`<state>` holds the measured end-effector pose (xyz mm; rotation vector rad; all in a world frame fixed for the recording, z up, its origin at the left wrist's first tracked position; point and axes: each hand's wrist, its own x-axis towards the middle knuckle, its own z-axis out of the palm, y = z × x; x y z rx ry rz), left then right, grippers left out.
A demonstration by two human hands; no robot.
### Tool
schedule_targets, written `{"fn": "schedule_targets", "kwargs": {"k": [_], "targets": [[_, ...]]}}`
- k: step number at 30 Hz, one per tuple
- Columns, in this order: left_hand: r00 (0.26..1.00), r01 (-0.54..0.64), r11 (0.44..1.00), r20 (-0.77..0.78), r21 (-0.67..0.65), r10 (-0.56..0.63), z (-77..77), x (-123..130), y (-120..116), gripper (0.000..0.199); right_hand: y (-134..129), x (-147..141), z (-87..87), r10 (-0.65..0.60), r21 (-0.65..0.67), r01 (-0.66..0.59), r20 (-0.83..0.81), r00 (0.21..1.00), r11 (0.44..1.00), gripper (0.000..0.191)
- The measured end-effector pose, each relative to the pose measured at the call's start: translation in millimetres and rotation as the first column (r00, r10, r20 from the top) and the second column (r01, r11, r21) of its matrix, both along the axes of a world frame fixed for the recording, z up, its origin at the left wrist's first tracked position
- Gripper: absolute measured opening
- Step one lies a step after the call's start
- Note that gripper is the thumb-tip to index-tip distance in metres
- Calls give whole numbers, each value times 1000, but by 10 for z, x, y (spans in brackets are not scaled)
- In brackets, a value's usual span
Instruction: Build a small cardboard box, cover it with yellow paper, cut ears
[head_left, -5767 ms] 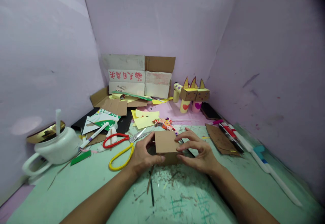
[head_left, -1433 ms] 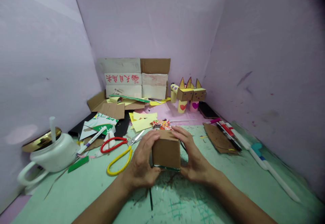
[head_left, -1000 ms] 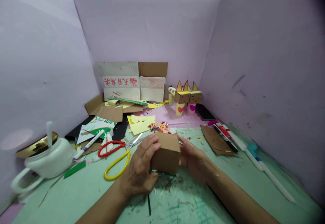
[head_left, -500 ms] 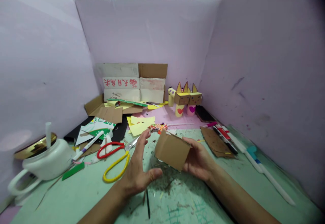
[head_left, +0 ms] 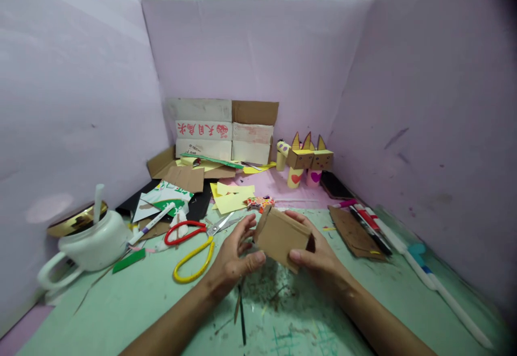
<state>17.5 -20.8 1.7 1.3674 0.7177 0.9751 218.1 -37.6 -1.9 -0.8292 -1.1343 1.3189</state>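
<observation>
A small brown cardboard box (head_left: pixel 283 238) is held tilted above the table in front of me. My right hand (head_left: pixel 317 251) grips its right end, thumb on the near face and fingers behind the top edge. At that end a dark opening shows. My left hand (head_left: pixel 238 256) is beside the left end, thumb and fingers apart; whether its fingertips touch the cardboard I cannot tell. To the left of that hand lie scissors (head_left: pixel 193 276) with one red and one yellow handle, blades spread. A patterned red-and-orange piece (head_left: pixel 259 203) lies just behind the box.
On the left stand a white teapot-like pot (head_left: pixel 91 251) and a marker (head_left: pixel 151 224) among paper scraps. Cardboard animal figures (head_left: pixel 302 159) and a phone (head_left: pixel 336 185) are at the back right. Pens (head_left: pixel 369 221) and a cardboard piece (head_left: pixel 355 235) lie right. Lilac walls (head_left: pixel 258 49) enclose the table.
My right thumb has come onto the box's near face, and the box has turned slightly. My left hand has moved closer to its left end. The whole view has shifted a little.
</observation>
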Motion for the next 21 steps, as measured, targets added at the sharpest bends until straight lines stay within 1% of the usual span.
{"fn": "schedule_targets", "kwargs": {"k": [2, 4, 8, 11, 15, 18, 21], "targets": [[1000, 7, 1000, 16, -9, -7, 15, 27, -16, 88, -2, -18, -8, 13, 47, -17, 87, 996, 999, 86], [1000, -10, 1000, 21, -16, 10, 32, 48, -27, 84, -11, -44, -20, 8, 64, -16, 123, 992, 998, 96], [998, -42, 999, 44, -8, 43, 57, 71, -37, 82, -36, -86, -75, 37, -18, -35, 73, 997, 999, 112], [998, -38, 999, 51, -22, 39, 58, 78, -43, 82, -54, -96, -101, 56, -65, -52, 70, 996, 997, 112], [998, -29, 999, 57, -41, 31, 53, 78, -31, 81, -63, -86, -102, 35, -61, -30, 85, 996, 998, 106], [995, -13, 999, 100, -35, 17, 57, 75, -2, 76, -58, -81, -107, 52, -49, -51, 19, 998, 998, 111], [988, -2, 998, 153, -59, 11, 58, 75, 18, 71, -59, -93, -90, 30, -83, -31, -21, 999, 996, 117]]}}
